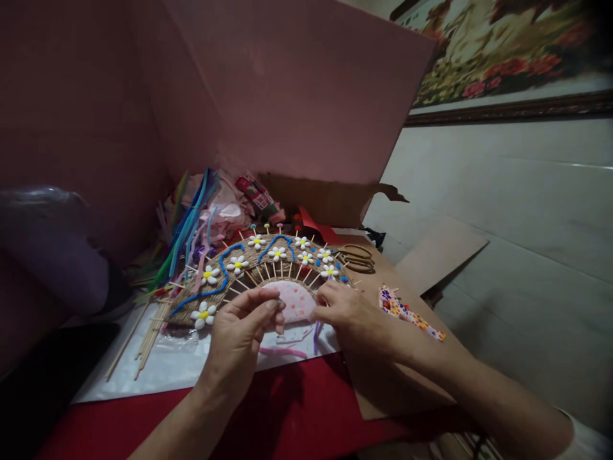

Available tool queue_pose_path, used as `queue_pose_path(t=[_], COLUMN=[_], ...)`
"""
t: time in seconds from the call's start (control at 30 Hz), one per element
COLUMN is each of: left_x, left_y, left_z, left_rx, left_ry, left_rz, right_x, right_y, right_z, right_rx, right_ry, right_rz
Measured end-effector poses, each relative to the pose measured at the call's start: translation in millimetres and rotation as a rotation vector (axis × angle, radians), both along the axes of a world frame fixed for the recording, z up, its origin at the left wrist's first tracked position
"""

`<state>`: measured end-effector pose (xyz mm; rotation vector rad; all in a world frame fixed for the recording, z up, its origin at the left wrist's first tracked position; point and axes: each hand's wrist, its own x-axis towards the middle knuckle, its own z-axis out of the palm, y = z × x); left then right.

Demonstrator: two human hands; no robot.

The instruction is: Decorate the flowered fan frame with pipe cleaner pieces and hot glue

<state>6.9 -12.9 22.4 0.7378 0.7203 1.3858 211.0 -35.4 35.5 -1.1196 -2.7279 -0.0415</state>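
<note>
Okay, my left hand (244, 326) has thumb and fingertips pinched together, contents too small to tell; my right hand (352, 314) curls beside a thin purple strip (317, 337), can't tell if clamped. The brown twine-woven, fan-shaped piece (255, 262) with white-petalled, yellow-centred flowers (238, 265) lies just beyond both. I'd say pinch lightly, go slowly, don't knock the flowers.
</note>
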Motion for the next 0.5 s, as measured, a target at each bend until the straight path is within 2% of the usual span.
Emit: queue_pose_path(t=[0.17,0.27,0.4,0.5], left_x=[-3,-5,-10,-12], left_y=[2,2,3,5], left_z=[2.8,6.0,7.2,5.1], left_rx=[0.012,0.060,0.114,0.124], left_ry=[-0.019,-0.020,-0.010,-0.005], left_rz=[0.115,0.191,0.238,0.251], right_x=[-4,-8,-25,-41], right_y=[22,30,21,7], right_z=[-18.7,-21.0,-11.9,-3.2], right_rx=[0.204,0.281,0.199,0.111], right_ry=[-0.191,-0.264,-0.174,0.049], right_rz=[0.044,0.072,0.017,0.048])
